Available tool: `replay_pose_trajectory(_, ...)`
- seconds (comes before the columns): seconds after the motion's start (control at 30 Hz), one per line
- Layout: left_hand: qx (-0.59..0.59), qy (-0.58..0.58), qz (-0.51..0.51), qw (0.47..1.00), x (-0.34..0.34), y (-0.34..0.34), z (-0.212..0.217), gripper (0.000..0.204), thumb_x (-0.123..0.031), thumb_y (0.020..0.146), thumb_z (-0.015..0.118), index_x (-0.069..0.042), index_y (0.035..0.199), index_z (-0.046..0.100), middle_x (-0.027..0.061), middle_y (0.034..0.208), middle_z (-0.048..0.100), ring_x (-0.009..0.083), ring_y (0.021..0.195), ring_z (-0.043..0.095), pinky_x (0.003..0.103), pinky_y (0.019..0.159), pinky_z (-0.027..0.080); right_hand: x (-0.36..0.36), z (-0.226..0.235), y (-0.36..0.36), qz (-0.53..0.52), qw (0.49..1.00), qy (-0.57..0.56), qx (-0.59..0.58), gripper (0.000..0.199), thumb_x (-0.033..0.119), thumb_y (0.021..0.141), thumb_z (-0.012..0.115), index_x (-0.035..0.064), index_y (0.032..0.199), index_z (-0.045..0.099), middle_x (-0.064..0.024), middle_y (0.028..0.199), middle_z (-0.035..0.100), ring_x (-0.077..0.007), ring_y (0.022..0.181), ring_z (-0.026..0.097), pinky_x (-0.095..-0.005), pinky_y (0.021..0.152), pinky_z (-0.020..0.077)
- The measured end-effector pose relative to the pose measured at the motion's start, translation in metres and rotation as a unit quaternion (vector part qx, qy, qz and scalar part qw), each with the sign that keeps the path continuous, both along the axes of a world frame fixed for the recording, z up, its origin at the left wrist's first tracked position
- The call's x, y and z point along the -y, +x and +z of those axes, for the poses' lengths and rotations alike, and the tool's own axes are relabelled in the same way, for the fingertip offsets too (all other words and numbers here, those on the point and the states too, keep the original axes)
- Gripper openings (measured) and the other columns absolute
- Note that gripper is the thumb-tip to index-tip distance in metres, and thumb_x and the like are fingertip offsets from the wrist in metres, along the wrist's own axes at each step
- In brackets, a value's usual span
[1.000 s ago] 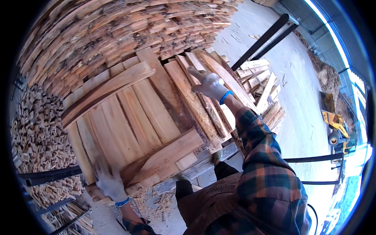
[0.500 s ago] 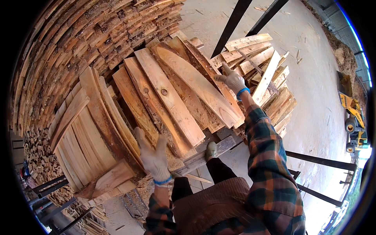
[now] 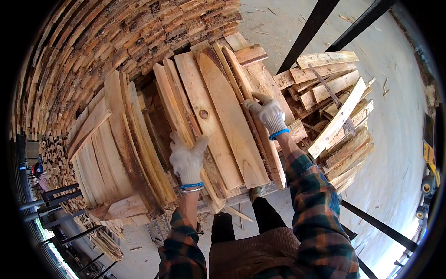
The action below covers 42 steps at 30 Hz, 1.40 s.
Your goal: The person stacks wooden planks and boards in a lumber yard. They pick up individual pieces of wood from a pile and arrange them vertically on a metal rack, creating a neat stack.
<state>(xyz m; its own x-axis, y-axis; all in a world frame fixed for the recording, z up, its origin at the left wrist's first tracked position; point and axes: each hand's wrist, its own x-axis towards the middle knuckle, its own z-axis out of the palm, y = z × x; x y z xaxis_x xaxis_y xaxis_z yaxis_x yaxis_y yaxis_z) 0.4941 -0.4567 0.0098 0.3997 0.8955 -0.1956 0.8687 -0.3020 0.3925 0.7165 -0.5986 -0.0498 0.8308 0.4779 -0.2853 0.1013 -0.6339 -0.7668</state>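
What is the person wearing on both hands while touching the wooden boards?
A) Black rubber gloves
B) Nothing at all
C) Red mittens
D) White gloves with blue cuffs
D: both the left hand and the right hand wear white knit gloves with a blue band at the wrist, resting on the leaning wooden boards.
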Motion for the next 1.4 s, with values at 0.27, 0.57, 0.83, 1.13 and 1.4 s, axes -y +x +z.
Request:
replay_pose_trajectory(0.27,0.235,-0.024,0.062,0.97,-0.023,-0.024,-0.094,0.11,-0.053,0.067,0.083,0.003,0.146,0.031,0.0345,0.132,0.051,0.044,0.117,0.057,0.048,0.092,0.052,0.01,-0.02,-0.003,-0.101,0.979,0.118,-0.135,0.058,0.052,0.093,0.058,0.0007,0.117,0.068,-0.0137,0.103,0.072,-0.0186,0.098,0.065,-0.0315,0.087,0.0499)
replay_pose_trajectory(0.57,0.137,-0.143,0.036,0.98,-0.047,-0.035,-0.079,0.125,-0.054,0.063,0.085,-0.007,0.155,0.013,0.03,0.126,0.059,0.0403,0.111,0.062,0.046,0.095,0.052,0.003,0.02,-0.025,0.076,0.947,0.252,-0.182,0.084,0.065,0.082,0.065,-0.0047,0.129,0.058,-0.0126,0.107,0.069,-0.0159,0.094,0.064,-0.0305,0.082,0.0507)
replay_pose_trajectory(0.83,0.592,-0.357,0.002,0.722,-0.074,-0.074,-0.162,0.095,-0.047,0.086,0.062,0.002,0.152,0.014,0.032,0.133,0.051,0.038,0.117,0.059,0.048,0.096,0.054,0.018,0.043,-0.022,0.019,0.913,0.244,-0.326,0.085,0.031,0.08,0.079,-0.0104,0.143,0.038,-0.0157,0.117,0.065,-0.0196,0.096,0.064,-0.0315,0.08,0.0523)
replay_pose_trajectory(1.13,0.468,-0.372,0.154,0.787,-0.008,-0.028,-0.06,0.075,-0.035,0.091,0.06,0.005,0.146,0.028,0.0231,0.125,0.061,0.0328,0.114,0.06,0.037,0.094,0.052,0.071,-0.003,-0.003,0.056,0.994,0.092,-0.027,0.106,0.072,0.075,0.062,-0.0012,0.147,0.034,-0.0327,0.126,0.058,-0.0369,0.121,0.058,-0.0406,0.1,0.0434)
replay_pose_trajectory(1.4,0.064,-0.06,0.065,0.994,0.014,-0.003,0.005,0.126,-0.055,0.059,0.085,0.001,0.151,0.02,0.0327,0.118,0.06,0.0422,0.104,0.064,0.044,0.088,0.053,0.015,0.064,-0.076,0.084,0.985,-0.072,0.134,0.12,0.046,0.068,0.083,0.0125,0.156,0.008,-0.03,0.116,0.063,-0.0421,0.103,0.064,-0.0468,0.087,0.0528)
